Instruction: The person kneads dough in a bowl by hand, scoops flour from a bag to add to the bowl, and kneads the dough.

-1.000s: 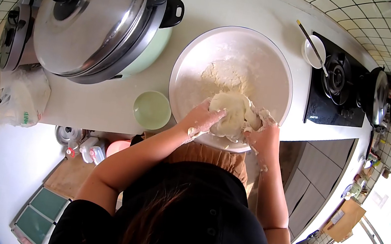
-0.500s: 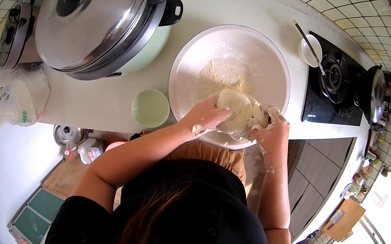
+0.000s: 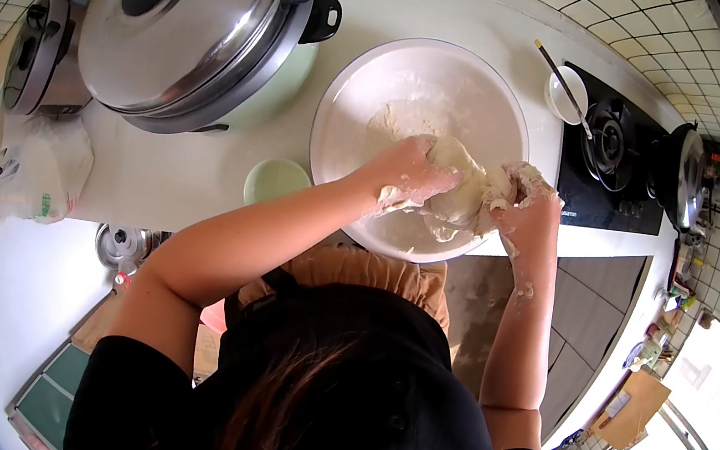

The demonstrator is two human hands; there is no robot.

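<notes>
A pale lump of dough point(image 3: 459, 188) is held between my two hands over a wide, light-coloured basin point(image 3: 372, 75). My left hand point(image 3: 414, 170) is closed on the dough's left side, with sticky bits along the wrist. On the other side my right hand point(image 3: 529, 203) grips the dough's right end, its fingers thickly coated. Loose flour and crumbs point(image 3: 388, 121) lie in the basin behind my left hand. Part of the dough's underside is hidden by my hands.
A large lidded steel pot point(image 3: 196, 18) stands at the left. Near the basin sits a small green bowl point(image 3: 276, 181). To the right are a white bowl point(image 3: 566, 96) with a long utensil point(image 3: 558, 76) across it and a black stove point(image 3: 583, 178). A plastic bag point(image 3: 41, 171) lies far left.
My right hand has moved right and slightly up, and my left hand has shifted up and a little right. The dough between them looks more stretched out sideways.
</notes>
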